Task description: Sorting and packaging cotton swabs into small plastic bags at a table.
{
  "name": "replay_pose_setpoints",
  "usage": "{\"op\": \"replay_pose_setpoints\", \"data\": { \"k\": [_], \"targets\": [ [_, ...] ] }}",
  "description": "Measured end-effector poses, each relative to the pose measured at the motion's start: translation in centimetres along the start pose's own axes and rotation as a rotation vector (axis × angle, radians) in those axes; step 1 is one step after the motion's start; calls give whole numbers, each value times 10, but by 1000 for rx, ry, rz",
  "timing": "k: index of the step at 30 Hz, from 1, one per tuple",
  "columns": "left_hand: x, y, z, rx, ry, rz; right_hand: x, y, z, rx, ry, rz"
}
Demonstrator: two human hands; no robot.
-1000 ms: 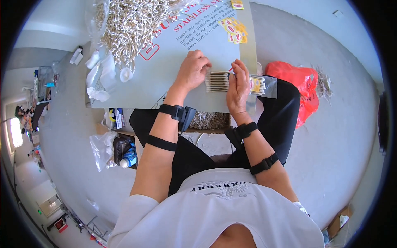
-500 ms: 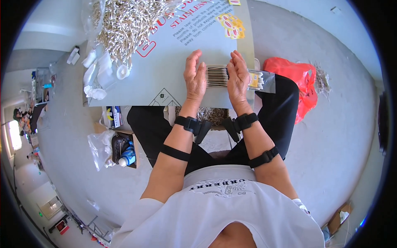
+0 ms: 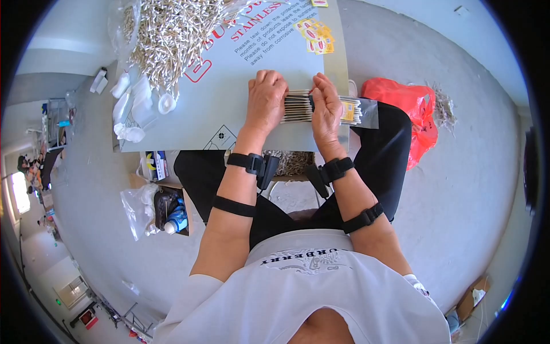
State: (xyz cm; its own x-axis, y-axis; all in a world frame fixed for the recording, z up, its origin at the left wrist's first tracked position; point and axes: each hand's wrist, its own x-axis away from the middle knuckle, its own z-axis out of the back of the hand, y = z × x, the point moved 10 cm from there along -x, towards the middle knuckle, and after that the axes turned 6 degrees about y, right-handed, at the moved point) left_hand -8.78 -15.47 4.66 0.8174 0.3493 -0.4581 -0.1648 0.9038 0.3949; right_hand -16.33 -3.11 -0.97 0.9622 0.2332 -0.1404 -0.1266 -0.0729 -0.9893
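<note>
A flat bundle of cotton swabs [image 3: 297,109] lies crosswise near the table's front edge, its sticks side by side. Its right part sits with a yellow label [image 3: 348,112] in a clear plastic bag [image 3: 370,114], which sticks out past the table's right edge. My left hand [image 3: 266,103] is closed, its fingers curled at the bundle's left end; the fingertips are partly hidden. Across the bundle's middle lies my right hand [image 3: 326,112], holding it with the fingers pointing away from me.
A large heap of loose swabs [image 3: 172,46] covers the table's far left, with rolled white plastic pieces [image 3: 137,106] before it. Yellow labels [image 3: 315,35] lie at the far right. A red plastic bag [image 3: 401,109] stands beside my right leg, an open box [image 3: 172,212] at lower left.
My left hand has turned and curled its fingers at the bundle's left end; before, it was upright with straighter fingers. My right hand stays on the bundle, which has barely moved.
</note>
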Motion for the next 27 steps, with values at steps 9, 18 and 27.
{"op": "replay_pose_setpoints", "data": {
  "k": [9,18,27],
  "targets": [
    [4,-7,-5,42,36,36,-2,4,-2,-59,5,-42],
    [5,-5,-7,71,-4,64,-7,6,-3,-25,-13,20],
    [43,-25,-18,825,333,497,11,2,-5,-162,16,-29]
  ]
}}
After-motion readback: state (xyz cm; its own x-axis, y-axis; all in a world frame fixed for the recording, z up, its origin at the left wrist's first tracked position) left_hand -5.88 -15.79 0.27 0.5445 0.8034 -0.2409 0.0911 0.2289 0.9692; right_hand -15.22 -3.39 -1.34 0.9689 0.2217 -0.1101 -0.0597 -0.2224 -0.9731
